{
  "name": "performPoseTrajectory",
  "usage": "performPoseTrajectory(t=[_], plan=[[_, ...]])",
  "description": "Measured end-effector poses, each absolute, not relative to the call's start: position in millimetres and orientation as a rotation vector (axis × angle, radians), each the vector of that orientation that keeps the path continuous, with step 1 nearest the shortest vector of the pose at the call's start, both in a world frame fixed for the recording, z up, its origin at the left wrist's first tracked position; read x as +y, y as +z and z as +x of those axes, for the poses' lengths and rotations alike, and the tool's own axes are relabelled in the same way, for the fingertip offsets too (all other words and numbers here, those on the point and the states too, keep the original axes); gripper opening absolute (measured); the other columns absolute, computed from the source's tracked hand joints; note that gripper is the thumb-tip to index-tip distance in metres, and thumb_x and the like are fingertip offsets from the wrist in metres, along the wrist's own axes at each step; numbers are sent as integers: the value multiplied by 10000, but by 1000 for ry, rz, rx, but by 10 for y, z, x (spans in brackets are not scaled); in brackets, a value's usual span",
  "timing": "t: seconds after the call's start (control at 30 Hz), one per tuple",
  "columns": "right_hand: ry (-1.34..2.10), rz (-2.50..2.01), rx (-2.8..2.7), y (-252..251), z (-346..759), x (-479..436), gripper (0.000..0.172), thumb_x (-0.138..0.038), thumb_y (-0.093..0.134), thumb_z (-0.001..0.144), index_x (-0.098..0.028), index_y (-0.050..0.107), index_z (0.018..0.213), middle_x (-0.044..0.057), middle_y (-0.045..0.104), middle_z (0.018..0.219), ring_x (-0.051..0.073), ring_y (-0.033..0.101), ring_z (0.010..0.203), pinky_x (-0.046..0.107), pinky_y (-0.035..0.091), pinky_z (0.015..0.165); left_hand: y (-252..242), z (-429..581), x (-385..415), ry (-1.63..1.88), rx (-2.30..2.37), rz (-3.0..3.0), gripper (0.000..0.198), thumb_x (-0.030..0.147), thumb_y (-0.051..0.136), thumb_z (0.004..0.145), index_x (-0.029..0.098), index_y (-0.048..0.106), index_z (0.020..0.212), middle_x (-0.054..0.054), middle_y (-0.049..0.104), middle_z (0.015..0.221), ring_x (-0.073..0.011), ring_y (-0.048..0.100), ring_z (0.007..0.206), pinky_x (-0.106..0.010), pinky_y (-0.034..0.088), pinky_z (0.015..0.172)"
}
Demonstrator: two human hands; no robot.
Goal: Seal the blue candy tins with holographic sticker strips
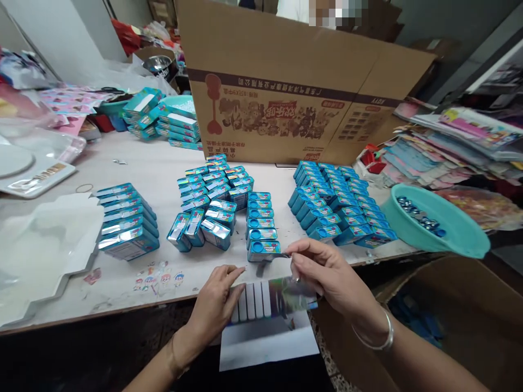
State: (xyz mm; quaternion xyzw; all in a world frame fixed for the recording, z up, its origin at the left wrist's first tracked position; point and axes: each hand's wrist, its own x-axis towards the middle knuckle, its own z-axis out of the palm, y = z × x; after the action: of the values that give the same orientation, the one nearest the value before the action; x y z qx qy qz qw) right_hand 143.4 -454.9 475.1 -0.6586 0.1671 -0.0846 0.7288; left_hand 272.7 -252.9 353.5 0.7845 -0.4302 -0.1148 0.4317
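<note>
A shiny sticker sheet [263, 300] with a row of pale strips lies between my hands, above a white paper [269, 343] near my lap. My left hand [220, 291] pinches the sheet's left end between thumb and fingers. At its right end, my right hand [316, 267] has thumb and forefinger pressed together on a small thin strip [281, 257], beside the nearest tin of a column. That column of blue tins [261, 234] stands at the table's front edge. More blue tins [216, 188] are grouped to its left, and others [335, 201] to its right.
Behind the tins stands a large cardboard box [286, 109]. A turquoise basin [461, 234] with small metallic pieces sits at right, above an open carton [461, 305]. Another row of tins [131, 218] and a plastic tray [49, 245] are at left. Paper stacks [437, 147] lie back right.
</note>
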Motion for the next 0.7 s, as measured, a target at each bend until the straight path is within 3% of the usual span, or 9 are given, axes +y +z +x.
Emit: performPoseTrajectory(t=[0.1,0.17,0.27,0.4,0.5,0.7], plan=[[-153,-1310,369,4688,1554,-4517,281,-450,708,862,-196,691,980,-37,624,657,10,269,375,177,166,370,3796,2695,-2572,-618,-780,1540,562,608,376,966,218,638,1275,-145,692,1177,-278,646,1090,-396,548,880],[-162,-1285,365,4662,1614,-4480,303,-457,713,856,-188,690,995,-31,636,666,7,261,375,181,173,380,3869,2693,-2662,-770,-647,1279,813,806,320,864,194,585,1328,-176,688,1195,-288,671,1040,-368,565,790],[-164,-1289,379,4638,1669,-4460,321,-462,717,851,-183,687,1007,-30,637,666,4,256,377,183,181,391,3868,2693,-2815,-809,-484,1144,987,911,458,698,165,548,1337,-203,677,1193,-277,684,973,-321,556,708],[-148,-1269,422,4589,1687,-4482,305,-434,730,845,-176,677,998,-28,639,674,-1,264,376,182,142,388,3877,2696,-2927,-714,-314,1247,654,695,720,703,164,655,1079,-116,715,1004,-203,667,860,-282,526,718],[-104,-1184,448,4522,1693,-4474,289,-411,730,849,-172,671,1000,-26,648,677,-7,249,362,178,113,376,3910,2727,-2950,-661,-262,1281,411,551,756,737,163,662,835,-24,667,771,-144,614,731,-257,502,711],[-50,-855,512,4315,1721,-4380,330,-403,781,800,-193,665,1027,-61,643,659,-10,239,330,162,198,366,3920,2885,-2976,-577,-256,1357,291,430,727,765,171,603,719,14,596,670,-115,552,652,-223,457,628]])
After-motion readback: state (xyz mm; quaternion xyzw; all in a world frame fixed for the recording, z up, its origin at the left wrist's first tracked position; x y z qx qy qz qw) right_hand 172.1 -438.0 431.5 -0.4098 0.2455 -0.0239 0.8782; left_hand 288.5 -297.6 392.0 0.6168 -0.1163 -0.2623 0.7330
